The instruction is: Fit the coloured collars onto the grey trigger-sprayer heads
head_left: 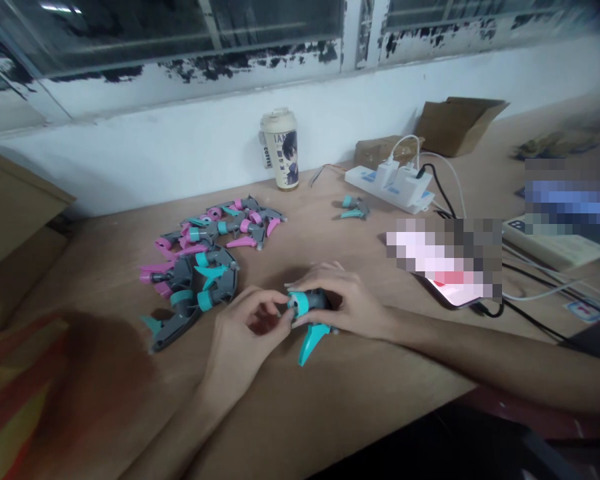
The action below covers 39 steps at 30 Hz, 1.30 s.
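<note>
One gray-and-turquoise plastic trigger sprayer (317, 300) we grasped in our right hand (356, 301); our left hand (247, 323), grip unclear, touched its collar (301, 305).

We face dark windows (270, 27), their pale frames (351, 40) patched with black, above a white wall (180, 147) and a brown table (305, 220).

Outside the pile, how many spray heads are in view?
2: one spray head in the right hand, another spray head near the power strip. More could be hidden.
</note>
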Motion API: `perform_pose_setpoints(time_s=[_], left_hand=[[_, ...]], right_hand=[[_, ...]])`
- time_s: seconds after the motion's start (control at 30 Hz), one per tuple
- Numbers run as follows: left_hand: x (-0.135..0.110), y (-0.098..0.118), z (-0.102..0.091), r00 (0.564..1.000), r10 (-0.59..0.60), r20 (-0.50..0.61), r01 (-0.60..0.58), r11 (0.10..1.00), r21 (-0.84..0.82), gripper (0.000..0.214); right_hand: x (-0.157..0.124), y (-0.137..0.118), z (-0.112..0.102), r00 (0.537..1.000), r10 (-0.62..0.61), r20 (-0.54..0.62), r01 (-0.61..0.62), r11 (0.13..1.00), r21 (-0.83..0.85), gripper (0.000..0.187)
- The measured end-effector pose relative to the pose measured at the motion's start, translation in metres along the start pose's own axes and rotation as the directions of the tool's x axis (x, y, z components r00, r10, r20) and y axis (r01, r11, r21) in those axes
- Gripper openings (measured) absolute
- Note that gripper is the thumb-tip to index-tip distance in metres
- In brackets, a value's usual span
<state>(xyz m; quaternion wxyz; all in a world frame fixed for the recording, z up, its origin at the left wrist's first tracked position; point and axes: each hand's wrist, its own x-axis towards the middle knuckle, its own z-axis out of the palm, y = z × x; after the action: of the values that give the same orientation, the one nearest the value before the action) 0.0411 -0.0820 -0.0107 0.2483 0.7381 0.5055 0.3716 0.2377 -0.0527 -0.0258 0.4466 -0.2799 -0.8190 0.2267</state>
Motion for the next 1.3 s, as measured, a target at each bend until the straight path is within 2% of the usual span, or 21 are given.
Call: perform_pose_setpoints(time_s=[0.17,0.37,0.43,0.57,0.63,0.73,0.93,1.17,1.3], left_hand=[[0.002,-0.004,0.001,0.999,-0.029,0.039,0.031,0.999,-0.044,0.008],[0.002,-0.004,0.002,0.983,-0.087,0.163,0.105,0.989,-0.105,0.012],[0.001,-0.001,0.003,0.985,-0.091,0.148,0.11,0.986,-0.127,0.012],[-0.003,0.009,0.004,0.998,-0.06,0.003,0.06,0.991,-0.119,0.01],[-0.004,0.013,0.005,0.999,-0.031,-0.035,0.028,0.996,-0.085,0.013],[-0.006,0.014,0.005,1.0,-0.007,-0.015,0.005,0.997,-0.083,0.014],[-0.005,0.007,0.005,0.997,-0.032,0.072,0.046,0.978,-0.205,0.018],[-0.009,0.013,0.005,1.0,0.028,0.007,-0.028,1.0,-0.005,0.014],[-0.01,0.016,0.001,0.994,0.095,0.052,-0.091,0.993,-0.07,0.018]], right_hand=[[0.0,0.001,0.0,1.0,-0.017,0.008,0.017,1.0,-0.013,0.033],[0.0,0.001,0.002,1.0,-0.025,0.01,0.025,0.999,-0.028,0.033],[0.0,0.001,0.002,1.0,-0.021,0.003,0.021,0.999,-0.026,0.034],[0.001,0.0,0.001,0.999,0.026,-0.031,-0.026,1.0,-0.009,0.035],[0.002,0.0,0.0,0.998,0.04,-0.042,-0.039,0.999,0.009,0.035],[0.001,-0.001,0.0,0.998,0.041,-0.049,-0.039,0.998,0.042,0.035],[0.0,0.001,0.001,0.996,0.062,-0.061,-0.059,0.997,0.053,0.034],[0.0,0.003,0.001,0.992,0.066,-0.105,-0.063,0.997,0.038,0.033],[0.0,0.0,0.001,0.997,0.063,-0.039,-0.061,0.996,0.072,0.035]])
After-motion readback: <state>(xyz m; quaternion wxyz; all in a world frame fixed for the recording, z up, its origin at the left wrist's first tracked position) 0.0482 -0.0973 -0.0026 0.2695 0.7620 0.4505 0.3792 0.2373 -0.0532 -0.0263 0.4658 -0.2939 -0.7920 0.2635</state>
